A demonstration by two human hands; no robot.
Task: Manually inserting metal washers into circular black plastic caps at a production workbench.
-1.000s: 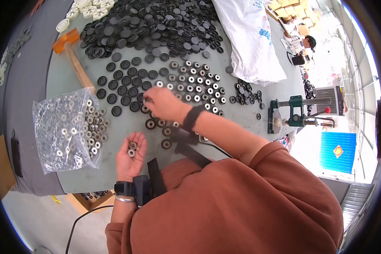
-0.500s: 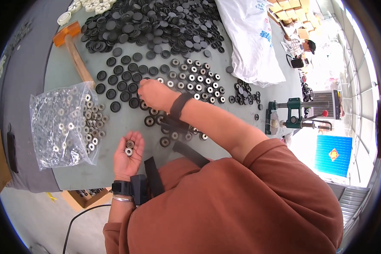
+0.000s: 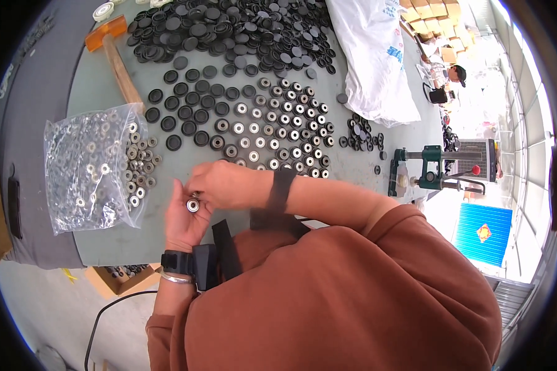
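Observation:
My left hand (image 3: 182, 219) is cupped palm up near the table's front edge, holding small metal ball bearings (image 3: 193, 205). Over that palm reaches my right hand (image 3: 226, 184), its fingertips pinched together at one of the bearings and partly hiding it. Just beyond my hands, round black caps (image 3: 184, 112) lie in loose rows, hollow side up. To their right, many more caps hold a bearing (image 3: 284, 119) in the middle. A clear plastic bag (image 3: 83, 179) of bearings lies left of my hands, with loose bearings (image 3: 141, 166) spilling from its mouth.
A big heap of black caps (image 3: 241, 37) covers the far side. An orange-headed mallet (image 3: 120, 73) lies at the far left, a white sack (image 3: 377, 74) at the far right. A green hand press (image 3: 433, 167) stands right. Another person (image 3: 442, 77) is in the background.
My right hand has moved from the black caps back toward me, down to my left palm. The left hand has risen slightly and its fingers have drawn in. The view has shifted a little.

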